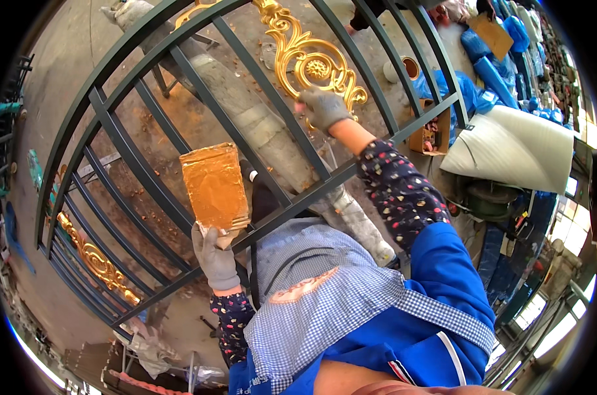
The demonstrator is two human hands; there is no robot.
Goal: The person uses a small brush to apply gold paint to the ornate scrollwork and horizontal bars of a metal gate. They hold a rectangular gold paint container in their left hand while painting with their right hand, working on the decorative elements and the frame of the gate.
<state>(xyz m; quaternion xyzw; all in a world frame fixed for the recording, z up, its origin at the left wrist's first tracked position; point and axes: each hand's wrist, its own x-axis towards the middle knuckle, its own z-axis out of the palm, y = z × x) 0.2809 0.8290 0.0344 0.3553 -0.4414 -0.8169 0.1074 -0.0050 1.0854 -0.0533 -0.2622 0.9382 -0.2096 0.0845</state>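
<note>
My left hand [217, 262], in a grey glove, grips the lower edge of a rectangular board [214, 184] smeared with golden-orange paint. Its bottom edge looks layered and ragged. Above the frame's near rail, my right hand [327, 110] is gloved too, its fingers curled at the lower end of a gold scroll ornament [316, 68]. Something small and pinkish shows at those fingertips; I cannot make out what it is. The ornament sits between bars of a dark grey metal frame [341, 178] with curved outer rails. Another gold scroll ornament [91, 253] is set between bars at the frame's left end.
Long wrapped supports [246, 118] run beneath the frame. To the right stand a cardboard box [431, 135] with small items, a roll of pale sheet [512, 148] and blue-wrapped bundles [496, 79]. A white bucket [402, 69] is beyond the bars.
</note>
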